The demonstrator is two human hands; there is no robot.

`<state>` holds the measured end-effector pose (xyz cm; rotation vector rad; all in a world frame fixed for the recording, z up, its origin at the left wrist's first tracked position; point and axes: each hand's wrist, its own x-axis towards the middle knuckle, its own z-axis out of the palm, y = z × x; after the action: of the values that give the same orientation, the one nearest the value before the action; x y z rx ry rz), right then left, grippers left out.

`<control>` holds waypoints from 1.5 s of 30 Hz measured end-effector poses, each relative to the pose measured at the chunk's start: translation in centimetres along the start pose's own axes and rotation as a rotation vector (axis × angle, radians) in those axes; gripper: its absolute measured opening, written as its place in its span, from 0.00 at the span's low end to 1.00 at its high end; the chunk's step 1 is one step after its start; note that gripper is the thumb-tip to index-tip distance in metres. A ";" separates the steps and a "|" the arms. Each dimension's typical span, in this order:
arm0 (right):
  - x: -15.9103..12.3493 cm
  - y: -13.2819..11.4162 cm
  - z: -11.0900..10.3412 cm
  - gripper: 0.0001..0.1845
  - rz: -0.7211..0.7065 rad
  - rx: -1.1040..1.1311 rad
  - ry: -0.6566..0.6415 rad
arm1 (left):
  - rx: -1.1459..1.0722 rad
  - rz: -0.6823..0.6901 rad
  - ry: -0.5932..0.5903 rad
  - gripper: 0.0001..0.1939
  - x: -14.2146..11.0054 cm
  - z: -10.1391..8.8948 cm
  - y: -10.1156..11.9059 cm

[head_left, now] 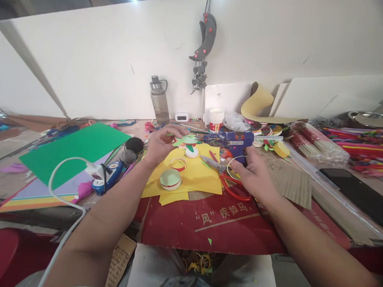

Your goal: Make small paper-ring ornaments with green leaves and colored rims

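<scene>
My right hand (253, 170) is wrapped round the handle of a blue hot glue gun (234, 139), whose nozzle points left. A white glue stick (268, 138) sticks out of its back end. My left hand (162, 143) pinches a light green paper cutout (185, 140) close to the nozzle; whether the two touch I cannot tell. Below lie scissors with red handles (235, 193), partly behind my right hand. A cut paper-cup base (170, 179) and a thin cup ring (178, 163) rest on yellow paper (202, 182).
Red cardboard (175, 223) covers the table's front. At left are green paper (77, 151) and a power strip (109, 178) with a white cable. Behind stand a water bottle (160, 102) and paper cups (216, 119). A black phone (357, 195) lies at right.
</scene>
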<state>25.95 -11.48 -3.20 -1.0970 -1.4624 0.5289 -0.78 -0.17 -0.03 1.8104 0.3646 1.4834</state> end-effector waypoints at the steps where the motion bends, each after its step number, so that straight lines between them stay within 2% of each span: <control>1: 0.0 -0.1 0.0 0.21 0.000 0.001 -0.004 | -0.001 0.000 0.001 0.22 0.0 0.0 0.0; 11: 0.0 -0.1 0.0 0.18 -0.008 -0.011 0.008 | -0.007 0.026 -0.024 0.18 0.0 -0.1 0.1; 16: 0.0 -0.1 0.0 0.15 -0.010 -0.008 0.005 | -0.023 0.023 -0.015 0.20 0.0 0.0 0.0; 24: 0.0 -0.2 0.1 0.20 0.000 0.009 0.011 | 0.010 0.007 0.002 0.21 0.1 0.0 0.2; 39: -0.1 0.1 0.0 0.20 -0.007 -0.011 0.015 | -0.029 0.032 -0.014 0.19 0.1 0.1 0.2; 45: 0.0 -0.2 0.0 0.17 -0.013 -0.008 0.003 | -0.032 0.025 -0.014 0.20 0.1 0.1 0.2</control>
<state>25.90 -11.61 -3.00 -1.0939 -1.4691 0.5126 -0.73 -0.31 0.16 1.8056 0.3105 1.4846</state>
